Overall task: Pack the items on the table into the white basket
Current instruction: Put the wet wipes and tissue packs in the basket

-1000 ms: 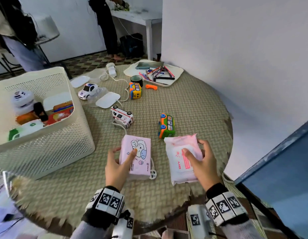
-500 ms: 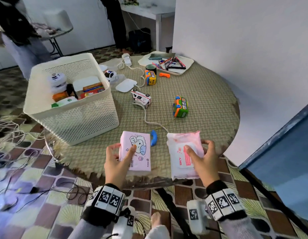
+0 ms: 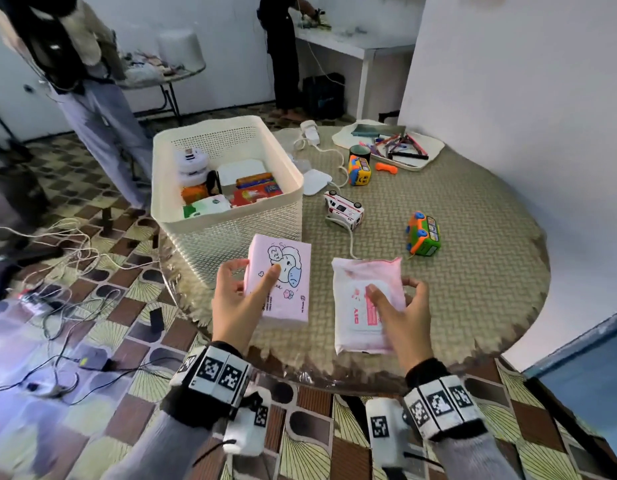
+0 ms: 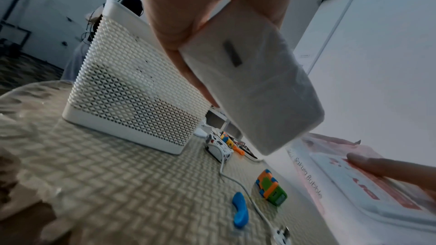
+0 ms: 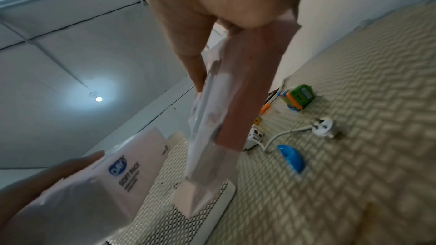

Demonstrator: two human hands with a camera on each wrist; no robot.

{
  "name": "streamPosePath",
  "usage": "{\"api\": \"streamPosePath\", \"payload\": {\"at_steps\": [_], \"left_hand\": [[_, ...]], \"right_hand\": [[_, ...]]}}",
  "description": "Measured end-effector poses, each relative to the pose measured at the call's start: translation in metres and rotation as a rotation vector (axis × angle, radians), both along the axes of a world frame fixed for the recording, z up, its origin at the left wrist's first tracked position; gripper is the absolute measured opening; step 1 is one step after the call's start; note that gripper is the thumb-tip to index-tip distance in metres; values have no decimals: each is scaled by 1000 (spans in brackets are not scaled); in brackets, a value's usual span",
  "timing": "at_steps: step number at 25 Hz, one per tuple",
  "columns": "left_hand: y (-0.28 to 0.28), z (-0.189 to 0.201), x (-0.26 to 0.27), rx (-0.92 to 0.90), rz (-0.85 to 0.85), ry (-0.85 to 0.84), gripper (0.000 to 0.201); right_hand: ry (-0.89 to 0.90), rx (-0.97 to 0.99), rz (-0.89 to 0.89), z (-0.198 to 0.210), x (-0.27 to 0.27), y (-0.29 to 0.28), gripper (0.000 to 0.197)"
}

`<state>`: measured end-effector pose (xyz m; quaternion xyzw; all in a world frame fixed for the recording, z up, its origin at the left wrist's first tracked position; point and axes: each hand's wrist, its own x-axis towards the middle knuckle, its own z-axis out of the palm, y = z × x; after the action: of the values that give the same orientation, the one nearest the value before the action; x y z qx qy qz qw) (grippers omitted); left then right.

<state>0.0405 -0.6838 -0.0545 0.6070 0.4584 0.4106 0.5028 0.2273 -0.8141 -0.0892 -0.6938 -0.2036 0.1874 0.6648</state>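
Fingers (image 3: 231, 271) of the left hand (image 3: 236, 303) are curled round the pink tissue pack (image 3: 283, 282), thumb on its printed face w/ the other digits under it; fingers (image 3: 416, 284) of the right hand (image 3: 402, 315) grip the pink wet-wipes pack (image 3: 364, 303) the same way, thumb on the label flap. Both packs are lifted off the worktop (image 3: 456, 271), side by side but apart, near its front edge.

The white basket (image 3: 227, 133) sits just beyond the left fingers, partly filled. Ahead of the right fingers: a green-orange toy bus (image 3: 423, 233), a white toy ambulance (image 3: 343, 209) and a white cable (image 3: 350, 244). Under the packs, per the wrist views, lie a blue plastic piece (image 4: 239, 209) and the cable's plug (image 5: 323, 126).

Risks, as I judge them: the wipes pack is soft & slick, so a thumb-only hold could let it sag or slip; the two packs may bump if both hands head for the basket together; a low carry could clip the basket rim.

Long axes of both packs run away from the body, far ends toward basket & toys, printed faces up. The tissue pack's far end tilts a bit left, toward the basket wall.
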Motion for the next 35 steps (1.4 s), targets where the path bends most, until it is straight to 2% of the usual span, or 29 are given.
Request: {"api": "streamPosePath", "payload": {"at_steps": [7,14,21,25,35], "left_hand": [[95,25,-63,27,-13,-85,52],[165,40,-88,22,-7,-134,53],[224,52,-81,71,26,-128,53],[255,61,-67,69,58,-139,56],[347,78,-57,93,105,-167,62]], "right_hand": [[-17,144,29,33,-65,112,42],[-112,207,40,47,-92,176,50],[-152,160,63,62,-75,230,54],[-177,120,104,76,-53,265,48],[-281,115,218,136,-21,317,43]]}}
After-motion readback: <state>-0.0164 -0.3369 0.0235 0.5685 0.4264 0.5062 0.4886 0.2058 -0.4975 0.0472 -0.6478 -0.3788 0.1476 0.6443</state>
